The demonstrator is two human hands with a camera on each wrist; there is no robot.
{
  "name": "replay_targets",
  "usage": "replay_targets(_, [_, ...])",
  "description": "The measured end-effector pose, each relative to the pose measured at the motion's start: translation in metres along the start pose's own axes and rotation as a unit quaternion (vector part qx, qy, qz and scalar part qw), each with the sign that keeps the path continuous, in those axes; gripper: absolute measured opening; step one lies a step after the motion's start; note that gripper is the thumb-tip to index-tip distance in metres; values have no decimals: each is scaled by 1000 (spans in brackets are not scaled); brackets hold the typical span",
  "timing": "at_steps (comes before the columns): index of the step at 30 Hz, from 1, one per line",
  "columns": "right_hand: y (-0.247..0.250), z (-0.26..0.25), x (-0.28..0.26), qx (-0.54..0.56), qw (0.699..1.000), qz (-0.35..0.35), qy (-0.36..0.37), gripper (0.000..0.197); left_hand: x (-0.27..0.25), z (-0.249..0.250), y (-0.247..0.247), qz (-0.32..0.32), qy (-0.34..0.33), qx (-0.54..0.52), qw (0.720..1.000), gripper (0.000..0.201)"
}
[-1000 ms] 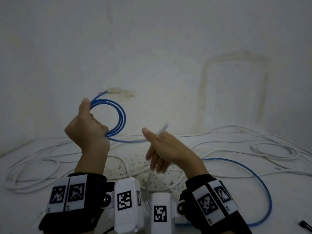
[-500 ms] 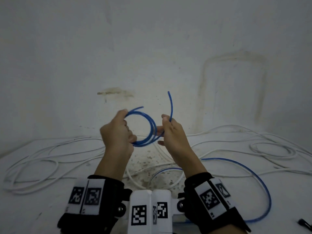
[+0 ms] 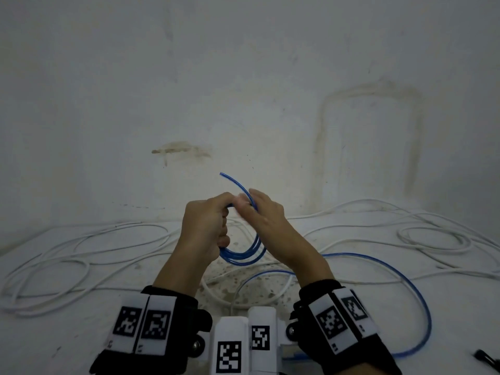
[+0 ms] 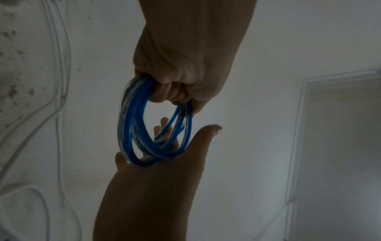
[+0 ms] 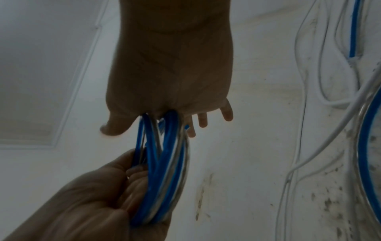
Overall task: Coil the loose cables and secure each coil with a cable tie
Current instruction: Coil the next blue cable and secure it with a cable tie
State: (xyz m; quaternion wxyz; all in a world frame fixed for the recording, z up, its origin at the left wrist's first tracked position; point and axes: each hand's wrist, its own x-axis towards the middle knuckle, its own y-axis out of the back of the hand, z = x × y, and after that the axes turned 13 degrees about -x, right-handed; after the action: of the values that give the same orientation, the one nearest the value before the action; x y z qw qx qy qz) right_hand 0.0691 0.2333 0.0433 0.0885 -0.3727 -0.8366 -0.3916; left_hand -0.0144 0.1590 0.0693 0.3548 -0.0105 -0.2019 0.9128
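Note:
A blue cable coil (image 3: 243,257) of several loops hangs in the air between my hands, in front of the wall. My left hand (image 3: 209,226) grips its left side in a closed fist (image 4: 177,76). My right hand (image 3: 257,209) lies against the coil's upper right with straight fingers (image 5: 225,114); the loops run across its palm between thumb and fingers. The cable's short free end (image 3: 224,176) sticks up above the hands. The rest of the blue cable (image 3: 422,301) trails in a wide arc over the table on the right.
Loose white cables (image 3: 81,255) sprawl across the speckled white table (image 3: 54,342), with a small white coil (image 3: 433,239) at the far right. A small black object (image 3: 487,358) lies at the front right edge. A stained white wall (image 3: 243,77) stands close behind.
The hands have come together at the centre. My right hand has laid the cable onto the coil and now lies flat against it. The coil hangs lower and the free end points up-left.

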Motion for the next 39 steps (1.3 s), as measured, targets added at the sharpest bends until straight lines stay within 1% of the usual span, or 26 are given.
replay_targets(2, [2, 2, 2, -18, 999, -27, 4, 52, -1, 0, 0, -7, -1, 41, 999, 32])
replay_targets(3, [4, 4, 2, -32, 999, -44, -4, 52, -2, -1, -1, -15, 1, 52, 999, 34])
replay_targets(6, [9, 10, 1, -98, 993, -66, -4, 37, -2, -2, -1, -52, 14, 73, 996, 41])
replay_targets(8, [9, 8, 0, -95, 994, -58, -15, 29, -2, -3, 0, -67, 12, 89, 994, 43])
replay_targets(12, [2, 7, 3, -49, 997, 3, -54, 29, 0, -6, -1, -63, -25, 103, 992, 44])
replay_targets(14, [1, 6, 4, -60, 996, 33, -64, 29, 1, -6, -1, -59, -40, 123, 990, 36])
replay_targets(16, [1, 8, 6, -86, 993, 45, -67, 30, 2, -8, -2, -52, -53, 153, 985, 24])
replay_targets(17, [1, 7, 6, -100, 992, 44, -68, 30, 2, -8, -3, -43, -70, 177, 981, 23])
replay_targets(18, [2, 7, 6, -114, 990, 40, -71, 29, 3, -10, -3, -30, -105, 214, 971, 29])
replay_targets(19, [3, 7, 5, -132, 988, 31, -71, 30, 3, -10, -1, -18, -166, 268, 949, 37])
replay_targets(20, [3, 7, 5, -157, 985, 18, -70, 31, 3, -9, 2, -23, -242, 327, 913, 47])
replay_targets(21, [3, 7, 5, -187, 980, 2, -65, 33, 3, -8, 7, -61, -310, 386, 867, 57])
replay_targets(22, [3, 6, 5, -218, 974, -18, -57, 35, 4, -8, 12, -118, -337, 443, 822, 68])
replay_targets(23, [2, 6, 5, -240, 969, -32, -45, 35, 5, -6, 16, -167, -330, 501, 782, 76])
replay_targets(24, [2, 5, 6, -255, 966, -39, -35, 34, 9, -7, 20, -196, -300, 553, 752, 78])
replay_targets(25, [2, 5, 7, -265, 963, -39, -26, 35, 13, -9, 24, -215, -266, 582, 738, 71])
replay_targets(26, [2, 5, 7, -272, 961, -35, -21, 36, 17, -11, 26, -221, -238, 580, 747, 55])
replay_targets(27, [2, 5, 8, -276, 961, -26, -17, 35, 18, -11, 26, -219, -222, 542, 780, 35])
replay_targets(28, [3, 6, 8, -268, 963, -16, -17, 30, 18, -12, 26, -218, -200, 489, 820, 21])
replay_targets(29, [4, 7, 7, -250, 968, -6, -16, 24, 18, -12, 26, -223, -174, 444, 850, 18])
replay_targets(31, [6, 8, 5, -209, 978, 13, -17, 20, 20, -12, 27, -232, -140, 383, 883, 17])
replay_targets(35, [7, 6, 4, -165, 985, 41, -28, 22, 15, -7, 27, -278, -90, 262, 920, 13])
replay_targets(39, [5, 2, 6, -133, 988, 70, -47, 19, 13, -5, 25, -264, -51, 165, 949, 27])
